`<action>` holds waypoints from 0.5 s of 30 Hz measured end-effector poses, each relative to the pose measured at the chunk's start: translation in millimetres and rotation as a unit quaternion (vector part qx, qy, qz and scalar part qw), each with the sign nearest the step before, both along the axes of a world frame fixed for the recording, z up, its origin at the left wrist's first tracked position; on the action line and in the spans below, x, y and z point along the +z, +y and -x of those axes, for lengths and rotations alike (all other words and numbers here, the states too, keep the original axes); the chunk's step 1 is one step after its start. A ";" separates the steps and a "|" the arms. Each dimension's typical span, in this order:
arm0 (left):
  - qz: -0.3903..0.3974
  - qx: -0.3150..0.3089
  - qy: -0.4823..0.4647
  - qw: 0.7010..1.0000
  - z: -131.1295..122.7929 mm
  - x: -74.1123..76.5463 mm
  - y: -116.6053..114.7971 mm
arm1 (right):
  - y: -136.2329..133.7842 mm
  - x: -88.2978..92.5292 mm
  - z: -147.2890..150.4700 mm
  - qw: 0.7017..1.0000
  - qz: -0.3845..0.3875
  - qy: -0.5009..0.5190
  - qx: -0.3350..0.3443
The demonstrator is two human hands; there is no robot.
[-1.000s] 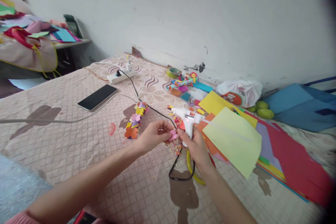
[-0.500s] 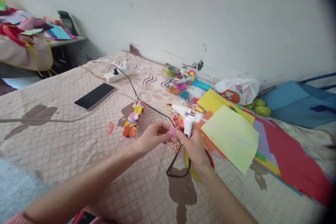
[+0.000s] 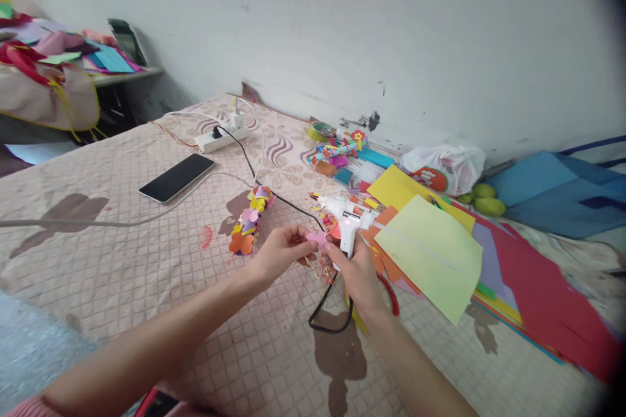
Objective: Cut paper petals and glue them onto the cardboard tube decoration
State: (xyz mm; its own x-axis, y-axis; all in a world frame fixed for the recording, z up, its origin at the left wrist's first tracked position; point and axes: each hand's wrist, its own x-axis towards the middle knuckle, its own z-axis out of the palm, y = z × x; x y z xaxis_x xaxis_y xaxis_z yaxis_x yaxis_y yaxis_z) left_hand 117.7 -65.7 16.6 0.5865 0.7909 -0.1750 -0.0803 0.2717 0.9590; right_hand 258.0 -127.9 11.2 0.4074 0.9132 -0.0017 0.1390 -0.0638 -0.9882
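Observation:
Both my hands meet over the patterned bedspread (image 3: pixel 122 260), pinching a small pink paper flower piece (image 3: pixel 317 238) between them. My left hand (image 3: pixel 278 251) grips it from the left with closed fingertips. From the right, my right hand (image 3: pixel 357 273) pinches the same piece. Just behind my right hand lies a white glue gun (image 3: pixel 346 215) with its black cord (image 3: pixel 323 303) looping toward me. A garland of paper flowers (image 3: pixel 250 220) lies to the left of my hands.
Coloured paper sheets (image 3: pixel 430 254) fan out on the right. A black phone (image 3: pixel 177 177) and a white power strip (image 3: pixel 220 139) lie at the back left. Near the wall sit tape (image 3: pixel 320 131), craft scraps, a plastic bag (image 3: pixel 443 166) and green fruits (image 3: pixel 484 199).
My hands have turned the pink piece slightly and lifted it a little. The view has shifted a bit; nothing else on the bed has moved.

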 end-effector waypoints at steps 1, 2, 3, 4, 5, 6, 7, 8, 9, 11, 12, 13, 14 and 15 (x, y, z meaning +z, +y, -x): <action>-0.010 0.003 0.002 1.000 0.9 0.1 0.5 | -0.7 1.0 -0.3 1.000 0.001 0.003 -0.001; -0.019 0.006 0.005 1.000 2.0 0.5 1.3 | -1.6 2.2 -0.9 1.000 0.000 0.006 -0.006; -0.027 0.010 0.008 1.000 3.5 1.5 2.3 | -2.5 3.5 -1.7 1.000 0.000 0.012 -0.010; -0.032 0.013 0.011 0.999 5.1 2.7 3.6 | -3.3 4.7 -2.7 1.000 0.001 0.021 -0.016; -0.034 0.016 0.014 0.999 7.0 4.2 4.9 | -4.0 5.7 -3.9 0.999 0.001 0.032 -0.020; -0.034 0.020 0.017 0.999 9.1 5.8 6.4 | -4.5 6.5 -5.2 0.999 0.000 0.043 -0.022; -0.034 0.022 0.021 0.999 11.3 7.3 7.8 | -4.8 7.0 -6.6 0.998 -0.001 0.055 -0.024; -0.036 0.023 0.026 0.999 13.7 8.8 9.3 | -5.1 7.5 -7.9 0.998 -0.002 0.066 -0.023; -0.043 0.023 0.030 0.998 16.3 10.1 10.6 | -5.2 8.0 -9.1 0.997 -0.003 0.077 -0.019; -0.085 0.023 0.038 0.995 22.4 12.5 12.7 | -5.9 9.7 -11.2 0.995 -0.013 0.103 0.003; -0.125 0.029 0.047 0.991 25.8 13.6 13.6 | -6.5 11.1 -12.0 0.993 -0.017 0.117 0.018; -0.178 0.042 0.061 0.981 29.5 14.7 14.4 | -7.5 13.0 -12.8 0.991 -0.019 0.129 0.035; -0.242 0.060 0.083 0.965 33.4 15.6 15.2 | -8.7 15.3 -13.4 0.989 -0.017 0.135 0.053; -0.311 0.083 0.108 0.940 37.3 16.3 16.1 | -10.2 17.8 -13.9 0.988 -0.014 0.137 0.071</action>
